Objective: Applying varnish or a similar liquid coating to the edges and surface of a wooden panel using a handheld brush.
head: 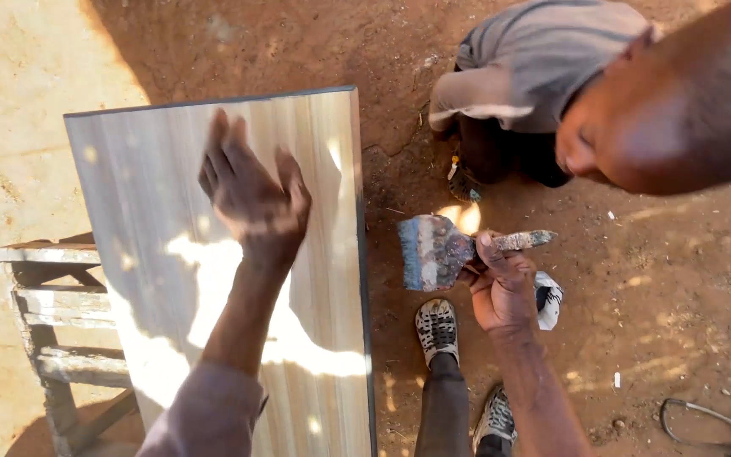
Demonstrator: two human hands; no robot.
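On the wooden stand (52, 279) lies a pale laminated board (154, 203); the left hand (251, 199) presses it flat, fingers spread. The right hand (501, 288) grips a worn paintbrush (433, 252) beside it; the board's surface looks uncoated.

Outdoors, no walls or windows. Ground (653, 279) is bare reddish-brown dirt w/ small litter bits; paler sandy patch (19, 118) at left in full sun. Hard sunlight, dappled shade across the rest. Weathered wooden stand (48, 305) lower left. Thin cable loop (704, 423) on dirt, bottom right.
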